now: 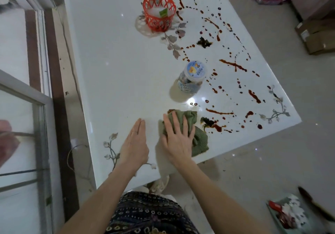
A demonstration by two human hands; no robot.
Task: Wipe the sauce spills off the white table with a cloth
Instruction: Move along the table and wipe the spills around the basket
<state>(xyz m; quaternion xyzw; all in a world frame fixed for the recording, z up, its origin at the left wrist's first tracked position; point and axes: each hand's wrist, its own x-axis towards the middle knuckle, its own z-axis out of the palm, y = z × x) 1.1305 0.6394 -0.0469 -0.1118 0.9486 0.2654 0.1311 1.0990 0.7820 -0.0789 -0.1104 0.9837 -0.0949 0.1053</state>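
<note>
- The wiping looks barely begun: the green cloth (198, 140) lies bunched on the near part of the white table (112, 70), at the edge of the spill field, and most of the brown sauce spills (233, 65) show no sign of wiping.
- The right hand (178, 137) presses flat on the cloth with fingers spread and straight, not curled round it.
- The left hand (135, 143) rests flat on bare tabletop just beside the cloth, fingers straight and together, holding nothing.
- The next move probably calls for pushing the cloth rightward over the dark clump (208, 121) touching its edge, then along the streaks beyond.
- The blue-lidded plastic jar (193, 77) and the red basket (159, 13) stand among drops and may need lifting aside.
- The cloth's middle is hidden beneath the palm, and its underside cannot be judged.
- Whether the dark clumps are thick sauce or solid scraps is unclear.
- The table's far end is cut off at the top, so the spill's full reach is unknown.
</note>
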